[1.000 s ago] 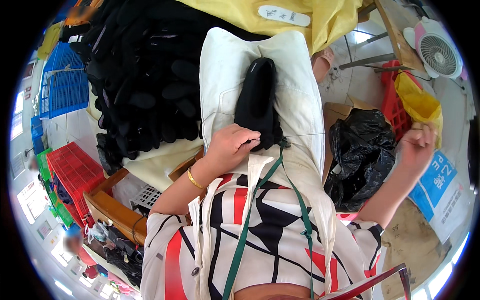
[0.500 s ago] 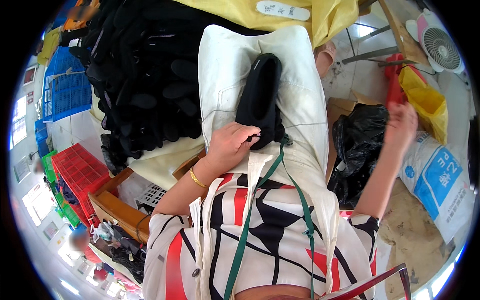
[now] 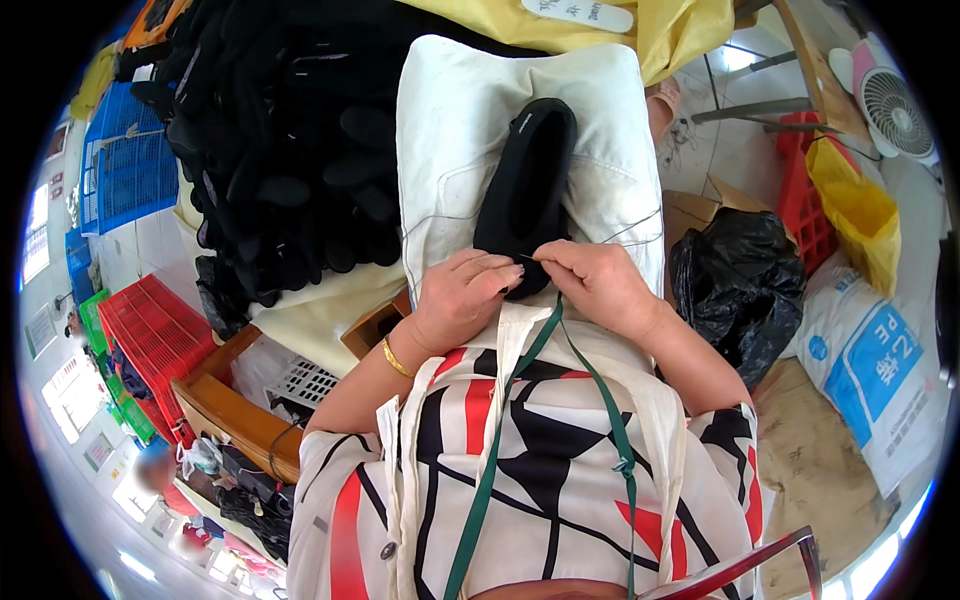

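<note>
A black slip-on shoe (image 3: 525, 190) lies lengthwise on a white cloth (image 3: 450, 150) spread over my lap. My left hand (image 3: 460, 295), with a gold bangle (image 3: 397, 358) on its wrist, grips the near end of the shoe. Right beside it, my right hand (image 3: 595, 285) has its fingertips pinched on a thin needle at the shoe's edge. A fine thread (image 3: 640, 222) loops from there out across the cloth to the right. The two hands almost touch.
A big pile of black shoes (image 3: 280, 150) lies to my left, with blue crates (image 3: 130, 170) and a red crate (image 3: 145, 330) beyond it. On my right are a black plastic bag (image 3: 740, 280), a white sack (image 3: 870, 360), a yellow bag (image 3: 860, 210) and a fan (image 3: 895, 110).
My right hand was stretched far out to the right with the thread and has come back to the shoe's near end. My left hand stayed on the shoe.
</note>
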`<state>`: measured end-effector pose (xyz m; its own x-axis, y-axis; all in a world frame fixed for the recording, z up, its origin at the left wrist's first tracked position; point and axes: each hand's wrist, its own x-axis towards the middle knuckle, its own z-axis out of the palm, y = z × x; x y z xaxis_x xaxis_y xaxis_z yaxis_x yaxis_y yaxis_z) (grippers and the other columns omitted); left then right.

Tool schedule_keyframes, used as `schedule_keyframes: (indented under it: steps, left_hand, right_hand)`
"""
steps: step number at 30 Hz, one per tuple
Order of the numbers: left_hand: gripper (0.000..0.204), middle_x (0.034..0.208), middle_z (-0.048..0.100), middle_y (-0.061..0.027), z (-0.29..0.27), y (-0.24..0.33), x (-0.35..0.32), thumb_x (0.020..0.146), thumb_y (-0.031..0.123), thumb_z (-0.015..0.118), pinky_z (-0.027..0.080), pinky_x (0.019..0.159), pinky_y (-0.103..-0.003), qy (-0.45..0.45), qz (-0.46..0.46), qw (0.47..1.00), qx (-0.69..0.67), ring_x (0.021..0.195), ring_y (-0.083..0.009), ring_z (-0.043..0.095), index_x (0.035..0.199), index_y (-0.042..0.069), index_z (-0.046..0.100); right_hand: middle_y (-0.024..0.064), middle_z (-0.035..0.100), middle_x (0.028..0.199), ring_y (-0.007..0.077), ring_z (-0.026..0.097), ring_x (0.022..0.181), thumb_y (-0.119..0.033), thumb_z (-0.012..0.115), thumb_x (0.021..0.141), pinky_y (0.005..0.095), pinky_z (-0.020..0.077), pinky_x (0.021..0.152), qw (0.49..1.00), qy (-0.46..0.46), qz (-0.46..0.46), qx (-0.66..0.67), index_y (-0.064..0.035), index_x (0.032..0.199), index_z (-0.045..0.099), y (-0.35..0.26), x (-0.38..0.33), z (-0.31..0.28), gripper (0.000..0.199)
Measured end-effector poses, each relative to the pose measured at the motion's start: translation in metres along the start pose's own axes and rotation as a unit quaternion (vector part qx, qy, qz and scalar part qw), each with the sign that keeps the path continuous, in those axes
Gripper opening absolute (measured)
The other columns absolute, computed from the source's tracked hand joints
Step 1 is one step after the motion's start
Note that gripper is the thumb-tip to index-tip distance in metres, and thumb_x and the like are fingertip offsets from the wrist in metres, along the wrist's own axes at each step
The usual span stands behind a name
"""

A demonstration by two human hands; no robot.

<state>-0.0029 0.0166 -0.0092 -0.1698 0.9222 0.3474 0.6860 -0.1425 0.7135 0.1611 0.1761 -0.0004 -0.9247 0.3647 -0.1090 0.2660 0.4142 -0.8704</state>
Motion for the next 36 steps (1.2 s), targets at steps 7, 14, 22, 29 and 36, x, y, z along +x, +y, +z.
schedule_keyframes:
  steps: [7,14,22,29,36]
  left_hand:
    - [0.032,0.092,0.070,-0.0104,0.000,-0.001,-0.003,0.071,-0.002,0.077,0.054,0.065,-0.036,0.007,0.002,1.000,0.012,0.075,-0.0296,0.066,0.100,0.007,0.065]
    - [0.034,0.092,0.070,-0.0104,0.000,-0.002,-0.004,0.070,-0.001,0.078,0.054,0.065,-0.036,-0.002,0.015,0.999,0.033,0.075,-0.0295,0.066,0.100,0.006,0.064]
    - [0.029,0.091,0.070,-0.0093,0.003,-0.003,-0.006,0.070,-0.002,0.074,0.057,0.066,-0.034,0.011,0.010,0.999,0.034,0.077,-0.0276,0.067,0.097,0.006,0.066]
    - [0.033,0.092,0.071,-0.0107,0.005,-0.001,-0.006,0.069,-0.005,0.075,0.055,0.068,-0.036,0.012,0.014,0.999,0.031,0.076,-0.0299,0.068,0.099,0.005,0.064]
    - [0.029,0.096,0.070,-0.0091,-0.017,0.009,0.009,0.069,-0.001,0.070,0.057,0.066,-0.034,-0.052,0.058,0.988,0.131,0.081,-0.0263,0.068,0.098,0.005,0.068]
  right_hand:
    - [0.0157,0.068,0.082,0.0354,0.066,0.072,-0.011,0.062,0.089,0.0417,0.0548,0.065,1.000,-0.011,0.000,-0.002,-0.0079,0.102,0.068,-0.005,0.003,-0.003,0.014]
    - [0.0167,0.068,0.082,0.0359,0.066,0.072,-0.010,0.063,0.088,0.0421,0.0548,0.065,1.000,-0.020,0.000,-0.014,-0.0064,0.103,0.068,-0.007,0.003,-0.004,0.016]
    - [0.0168,0.068,0.082,0.0379,0.066,0.073,-0.010,0.061,0.092,0.0430,0.0539,0.064,0.999,-0.017,0.003,0.040,-0.0082,0.104,0.063,0.008,0.006,0.012,0.012]
    - [0.0212,0.065,0.082,0.0422,0.064,0.077,-0.010,0.057,0.096,0.0466,0.0509,0.066,0.992,-0.013,0.071,0.104,-0.0048,0.105,0.050,0.000,0.015,0.020,0.013]
    - [0.0128,0.061,0.082,0.0301,0.062,0.071,-0.011,0.060,0.094,0.0380,0.0496,0.065,0.996,-0.036,0.026,0.081,-0.0053,0.103,0.057,-0.013,0.040,0.007,0.011]
